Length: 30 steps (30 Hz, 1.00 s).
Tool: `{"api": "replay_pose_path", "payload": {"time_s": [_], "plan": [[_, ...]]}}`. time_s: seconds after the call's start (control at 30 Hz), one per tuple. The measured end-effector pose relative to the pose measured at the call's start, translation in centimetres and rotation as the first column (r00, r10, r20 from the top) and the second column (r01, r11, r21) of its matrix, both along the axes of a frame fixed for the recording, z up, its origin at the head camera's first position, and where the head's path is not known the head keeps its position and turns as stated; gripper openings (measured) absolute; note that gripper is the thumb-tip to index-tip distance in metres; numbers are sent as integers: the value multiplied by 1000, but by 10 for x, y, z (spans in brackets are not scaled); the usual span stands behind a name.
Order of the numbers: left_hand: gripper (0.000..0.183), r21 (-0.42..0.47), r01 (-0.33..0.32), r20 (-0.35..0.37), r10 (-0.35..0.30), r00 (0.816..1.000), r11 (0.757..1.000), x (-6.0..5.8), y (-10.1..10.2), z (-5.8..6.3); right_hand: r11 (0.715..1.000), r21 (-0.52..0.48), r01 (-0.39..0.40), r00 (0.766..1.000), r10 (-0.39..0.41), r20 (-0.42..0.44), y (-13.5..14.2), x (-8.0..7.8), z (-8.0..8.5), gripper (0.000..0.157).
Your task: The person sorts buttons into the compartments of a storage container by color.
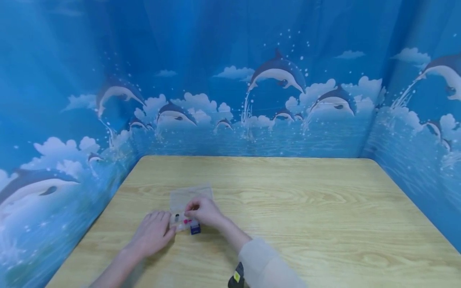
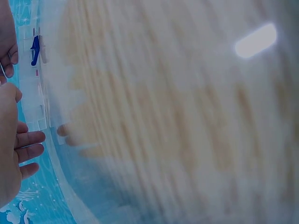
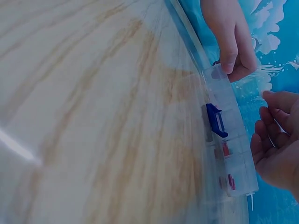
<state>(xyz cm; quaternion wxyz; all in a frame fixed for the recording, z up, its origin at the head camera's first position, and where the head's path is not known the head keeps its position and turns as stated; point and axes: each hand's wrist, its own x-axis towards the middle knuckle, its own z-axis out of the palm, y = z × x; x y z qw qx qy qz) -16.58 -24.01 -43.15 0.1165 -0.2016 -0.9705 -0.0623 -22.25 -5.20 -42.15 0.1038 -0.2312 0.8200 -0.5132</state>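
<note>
A clear plastic compartment box (image 1: 174, 229) lies on the table with its see-through lid (image 1: 179, 199) raised at the back. A dark blue latch (image 3: 216, 120) is on its front. Small pink pieces (image 1: 187, 221) and a dark-topped piece (image 1: 177, 216) lie in separate compartments. My left hand (image 1: 153, 233) rests at the box's left end, fingers fairly straight, thumb at the front corner (image 3: 217, 73). Above the right part of the box, my right hand (image 1: 204, 211) pinches a small clear piece (image 3: 262, 88) between thumb and forefinger; its kind is too small to tell.
The wood-grain table (image 1: 306, 216) extends far to the right of the box. Behind it and along both sides hangs a blue curtain (image 1: 223, 48) printed with dolphins. A black device with a yellow label (image 1: 236, 277) sits by my right sleeve (image 1: 268, 262).
</note>
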Motion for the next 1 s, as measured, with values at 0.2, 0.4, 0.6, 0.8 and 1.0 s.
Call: {"api": "replay_pose_path", "payload": {"time_s": [0.2, 0.4, 0.6, 0.8, 1.0], "plan": [[18, -1, 0, 5, 0, 1000, 1000, 0, 0, 2, 999, 36, 13, 999, -12, -45, -4, 2, 0, 4], [18, -7, 3, 3, -3, 1000, 1000, 0, 0, 1, 997, 70, 38, 993, -29, -117, -9, 5, -2, 4], [17, -7, 1, 16, -1, 1000, 1000, -1, 0, -1, 999, 30, 30, 997, -27, -77, -16, 8, -3, 5], [16, -4, 11, 5, -11, 1000, 1000, -1, 0, -3, 998, 26, 56, 994, -54, -92, -21, 10, -7, 5], [17, -7, 14, 3, -14, 1000, 1000, -1, 1, -2, 992, 48, 113, 985, -106, -137, -26, 12, -8, 5]]}}
